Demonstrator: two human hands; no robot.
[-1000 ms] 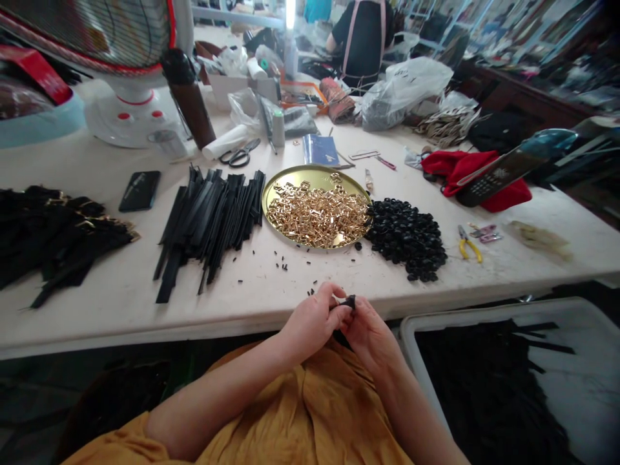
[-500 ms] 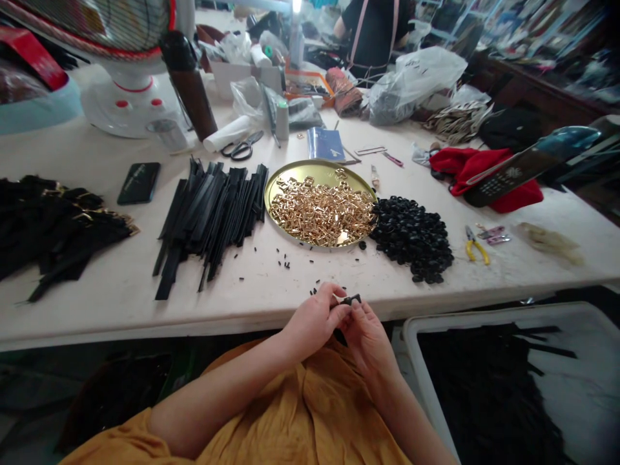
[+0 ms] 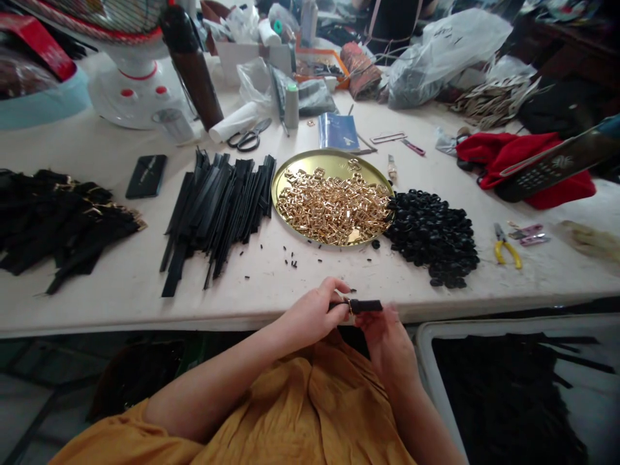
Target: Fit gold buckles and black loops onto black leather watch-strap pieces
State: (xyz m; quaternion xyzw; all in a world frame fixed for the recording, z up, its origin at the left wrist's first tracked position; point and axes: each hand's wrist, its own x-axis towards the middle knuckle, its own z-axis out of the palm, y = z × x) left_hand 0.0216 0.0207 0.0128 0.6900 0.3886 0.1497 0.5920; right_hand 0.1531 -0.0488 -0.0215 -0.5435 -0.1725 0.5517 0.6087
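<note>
A short black strap (image 3: 368, 306) with a gold buckle (image 3: 350, 307) around it is held in front of my body, just over the table's front edge. My left hand (image 3: 320, 311) pinches it near the buckle between thumb and fingers. At the strap's right end is my right hand (image 3: 386, 337), its fingers closed beneath and around that end and slightly blurred. Beyond the hands lies a round gold tray (image 3: 334, 159) heaped with gold buckles (image 3: 334, 210). A pile of small black loops (image 3: 433, 236) touches its right side, and black straps (image 3: 217, 216) lie to its left.
Yellow-handled pliers (image 3: 507, 254) lie at the right, scissors (image 3: 249, 137) behind the straps. A phone (image 3: 146, 175) and more black straps with buckles (image 3: 62, 223) are at the left. A white bin (image 3: 426, 361) stands below the table's right edge. A fan (image 3: 130, 90) stands at the back left.
The strap now shows extended to the right of the buckle. My right hand has moved right, away from my left. The view has shifted slightly, moving the table's things rightward.
</note>
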